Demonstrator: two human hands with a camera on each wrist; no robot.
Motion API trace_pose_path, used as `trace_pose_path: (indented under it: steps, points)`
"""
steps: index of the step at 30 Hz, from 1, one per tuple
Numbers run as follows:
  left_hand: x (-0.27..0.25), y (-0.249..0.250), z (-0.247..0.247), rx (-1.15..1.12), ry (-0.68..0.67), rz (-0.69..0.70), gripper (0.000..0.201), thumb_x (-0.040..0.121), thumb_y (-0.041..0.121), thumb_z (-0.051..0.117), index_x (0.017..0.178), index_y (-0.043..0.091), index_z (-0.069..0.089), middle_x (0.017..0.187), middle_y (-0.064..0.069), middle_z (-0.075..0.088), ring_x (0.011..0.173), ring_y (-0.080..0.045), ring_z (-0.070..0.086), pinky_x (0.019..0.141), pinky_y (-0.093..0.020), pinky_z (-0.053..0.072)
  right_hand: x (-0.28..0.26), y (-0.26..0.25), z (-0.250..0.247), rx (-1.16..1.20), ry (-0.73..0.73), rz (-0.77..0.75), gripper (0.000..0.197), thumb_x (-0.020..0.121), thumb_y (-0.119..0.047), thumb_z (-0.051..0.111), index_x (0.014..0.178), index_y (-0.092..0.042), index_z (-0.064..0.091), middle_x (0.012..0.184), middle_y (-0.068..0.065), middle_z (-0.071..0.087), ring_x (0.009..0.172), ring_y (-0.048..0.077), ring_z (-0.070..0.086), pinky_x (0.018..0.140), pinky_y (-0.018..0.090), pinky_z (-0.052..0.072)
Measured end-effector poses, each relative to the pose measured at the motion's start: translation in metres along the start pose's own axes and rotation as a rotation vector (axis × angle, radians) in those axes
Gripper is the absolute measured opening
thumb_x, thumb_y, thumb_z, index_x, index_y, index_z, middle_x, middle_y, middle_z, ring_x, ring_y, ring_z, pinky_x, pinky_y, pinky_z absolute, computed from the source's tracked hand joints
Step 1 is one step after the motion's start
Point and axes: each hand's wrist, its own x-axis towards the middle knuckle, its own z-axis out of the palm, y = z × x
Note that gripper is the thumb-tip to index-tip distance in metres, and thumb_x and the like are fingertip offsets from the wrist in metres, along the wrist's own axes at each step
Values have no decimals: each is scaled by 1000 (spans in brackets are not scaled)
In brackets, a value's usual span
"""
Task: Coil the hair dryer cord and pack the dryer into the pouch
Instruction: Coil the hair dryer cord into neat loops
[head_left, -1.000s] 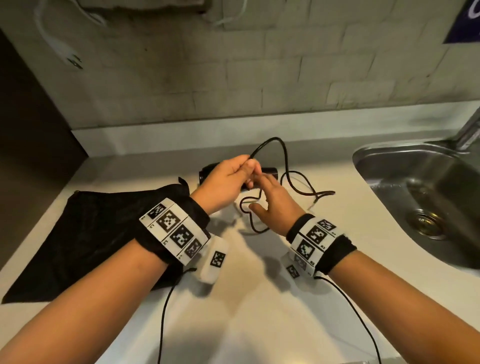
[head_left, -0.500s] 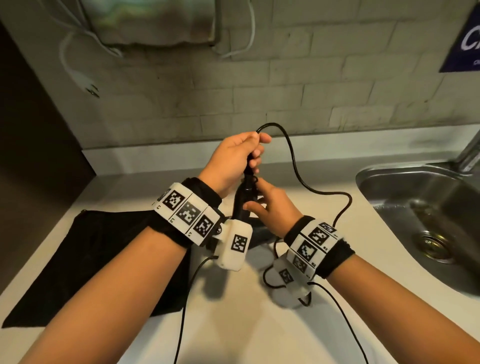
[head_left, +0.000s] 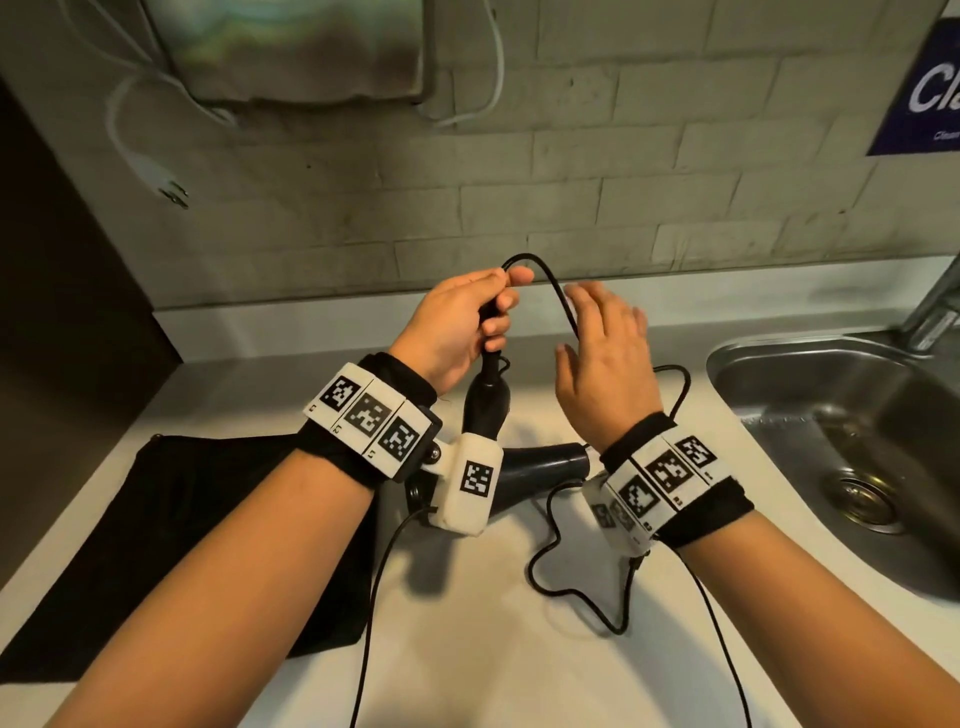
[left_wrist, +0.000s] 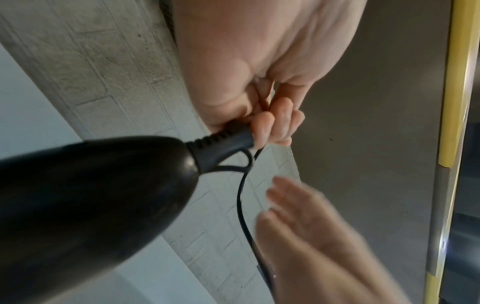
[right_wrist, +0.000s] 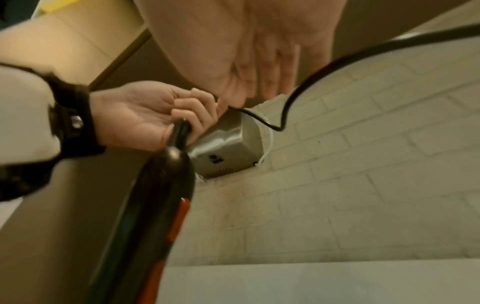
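Note:
The black hair dryer (head_left: 485, 405) hangs handle-up above the counter, its nozzle (head_left: 545, 462) pointing right. My left hand (head_left: 457, 327) grips the ribbed cord collar (left_wrist: 228, 142) at the top of the handle (right_wrist: 166, 185) and pinches the cord there. The black cord (head_left: 561, 296) arches over to the right, drops behind my right hand, and loops on the counter (head_left: 561, 566). My right hand (head_left: 605, 358) is beside the cord with fingers straight and spread, holding nothing. The black pouch (head_left: 171, 525) lies flat at left.
A steel sink (head_left: 841, 431) with a drain is at right, its tap (head_left: 935, 306) behind. The white counter (head_left: 467, 649) meets a brick wall (head_left: 623, 208). A wall-mounted box (head_left: 291, 47) with white cables and a dangling plug (head_left: 171, 189) hangs at upper left.
My left hand has lifted the dryer higher by its cord end. My right hand let go of the handle, moved right and opened beside the cord.

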Motion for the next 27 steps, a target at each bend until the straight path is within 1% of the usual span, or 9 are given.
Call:
trace_pose_path:
  steps: [2, 4, 10, 14, 16, 19, 22, 25, 27]
  points:
    - [1, 1, -1, -10, 13, 4, 30, 98, 14, 29, 92, 14, 58, 51, 12, 50, 39, -2, 37, 41, -16, 28, -1, 8, 3, -109, -251, 124, 45, 93, -18, 40, 136, -10, 30, 130, 16, 52, 119, 30, 49, 107, 46, 31]
    - [1, 1, -3, -37, 26, 6, 31, 97, 12, 28, 95, 13, 58, 58, 11, 62, 44, -3, 47, 43, -15, 34, -7, 10, 4, -71, -396, 180, 35, 96, -22, 32, 129, -12, 37, 108, 16, 65, 95, 33, 61, 87, 44, 49]
    - [-1, -2, -3, -174, 70, 38, 28, 97, 5, 24, 113, 5, 47, 115, -5, 60, 72, -8, 68, 61, -18, 52, -33, -4, -6, -185, -509, -153, 28, 96, -25, 32, 118, -11, 45, 98, 12, 65, 83, 32, 62, 68, 36, 47]
    - [1, -11, -6, -181, 94, 38, 18, 99, 15, 29, 97, 12, 47, 139, -10, 46, 100, -35, 60, 74, -37, 53, -41, -9, -14, -116, -427, -346, 39, 76, -1, 59, 114, -7, 54, 89, 11, 68, 72, 31, 64, 59, 33, 52]
    - [1, -15, -5, -123, 107, 14, 34, 99, 27, 27, 123, 7, 40, 143, -10, 42, 108, -40, 55, 78, -43, 51, -39, -9, -16, -117, -266, -441, 32, 67, -1, 63, 98, -9, 61, 72, 6, 66, 57, 27, 62, 48, 28, 49]
    - [0, -17, 0, 41, 92, 15, 52, 97, 39, 18, 140, 9, 21, 142, -8, 43, 102, -34, 59, 84, -43, 50, -26, -14, -25, -139, -151, -502, 21, 76, -13, 44, 85, -12, 63, 66, 4, 62, 54, 26, 58, 46, 29, 46]
    - [-3, -18, 1, 145, 48, 4, 50, 96, 44, 12, 128, 16, 38, 120, -3, 57, 71, -13, 65, 71, -33, 52, -9, -19, -33, -80, -127, -486, 21, 81, -17, 44, 86, -12, 64, 71, 7, 64, 55, 27, 58, 47, 31, 47]
    - [-3, -19, -1, 256, -19, -1, 61, 94, 49, 5, 126, 13, 42, 95, 3, 59, 54, -9, 58, 72, -34, 47, 6, -23, -40, 90, -104, -382, 30, 84, -28, 39, 91, -12, 64, 81, 9, 65, 66, 30, 62, 51, 35, 49]
    - [-6, -16, 2, 328, -104, 11, 66, 93, 48, -2, 106, 17, 55, 86, 0, 57, 46, -7, 52, 54, -24, 46, 16, -23, -43, 217, -107, -294, 37, 84, -34, 33, 95, -14, 62, 89, 8, 66, 78, 30, 62, 60, 39, 51]
